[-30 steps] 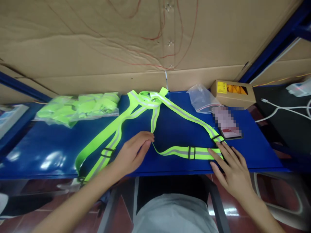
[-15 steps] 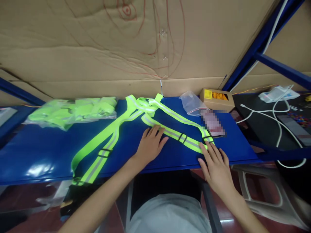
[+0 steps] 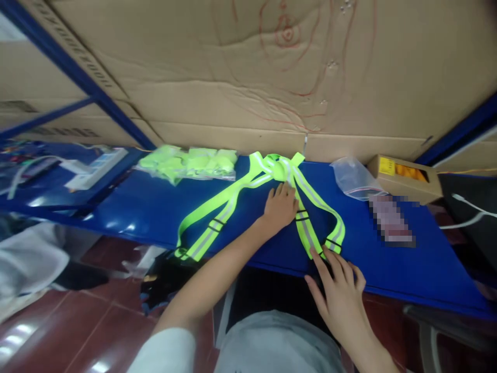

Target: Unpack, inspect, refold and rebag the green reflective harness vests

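Note:
A neon yellow-green reflective harness (image 3: 279, 171) with grey stripes and black buckles lies spread on the blue table, its straps gathered in a bunch at the back. Two strap loops run from the bunch toward the table's front edge, one to the left and one to the right. My left hand (image 3: 280, 206) rests on the upper part of the right loop, fingers extended. At that loop's front end is my right hand (image 3: 341, 285), its fingers spread and the tips touching the strap by the black buckles.
Plastic-bagged green harnesses (image 3: 188, 165) lie at the back left. At the right are a clear zip bag (image 3: 353, 178), a cardboard box (image 3: 407, 178) with orange contents and a blurred-out flat object (image 3: 392, 220). A power strip (image 3: 97, 168) lies far left. Cardboard (image 3: 217, 93) stands behind the table.
The right strap loop has swung inward, its front end now closer to the table edge and to the left loop. Both hands moved with it. My view has turned left.

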A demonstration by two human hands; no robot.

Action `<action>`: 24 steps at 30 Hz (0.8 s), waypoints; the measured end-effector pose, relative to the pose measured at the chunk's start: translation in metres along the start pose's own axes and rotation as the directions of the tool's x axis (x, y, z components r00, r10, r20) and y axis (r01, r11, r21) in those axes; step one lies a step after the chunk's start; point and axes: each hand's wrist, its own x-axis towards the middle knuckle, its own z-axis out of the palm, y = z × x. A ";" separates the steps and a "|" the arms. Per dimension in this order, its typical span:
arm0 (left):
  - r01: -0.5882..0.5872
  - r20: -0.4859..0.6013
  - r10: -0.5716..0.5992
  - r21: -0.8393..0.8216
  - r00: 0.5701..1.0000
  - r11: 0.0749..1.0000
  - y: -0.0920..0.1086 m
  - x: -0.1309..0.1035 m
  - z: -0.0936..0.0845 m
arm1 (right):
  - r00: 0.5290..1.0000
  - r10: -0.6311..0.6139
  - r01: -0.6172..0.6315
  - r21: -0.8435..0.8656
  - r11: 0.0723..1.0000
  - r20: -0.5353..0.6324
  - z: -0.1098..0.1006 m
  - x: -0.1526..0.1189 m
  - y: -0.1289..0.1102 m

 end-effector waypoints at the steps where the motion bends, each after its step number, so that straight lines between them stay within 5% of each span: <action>1: -0.002 -0.006 0.002 0.000 1.000 1.000 0.000 -0.001 -0.001 | 1.000 -0.018 0.018 0.001 1.000 -0.003 0.002 0.004 0.000; 5: -0.002 -0.040 0.001 -0.031 0.999 1.000 0.007 -0.017 -0.016 | 0.995 -0.096 0.096 0.009 0.995 -0.001 0.010 0.016 0.000; 9: -0.069 -0.156 0.037 -0.205 0.987 0.976 0.003 -0.070 -0.046 | 0.990 -0.138 0.138 0.000 0.990 -0.005 0.013 0.017 0.002; 12: -0.077 -0.237 0.016 -0.252 0.971 0.965 -0.028 -0.132 -0.070 | 0.982 -0.186 0.186 0.018 0.982 0.025 0.014 0.015 0.005; 15: 0.047 -0.321 -0.096 -0.154 0.942 0.987 -0.076 -0.198 -0.084 | 0.977 -0.209 0.209 0.015 0.978 0.043 0.013 0.015 0.004; 19: 0.131 -0.331 -0.117 0.020 0.936 0.991 -0.128 -0.264 -0.071 | 0.980 -0.187 0.188 -0.008 0.982 0.062 0.014 0.018 -0.005; 24: 0.235 -0.370 -0.188 0.085 0.910 0.968 -0.149 -0.287 -0.027 | 0.997 -0.075 0.076 -0.034 0.997 0.025 0.021 0.021 -0.029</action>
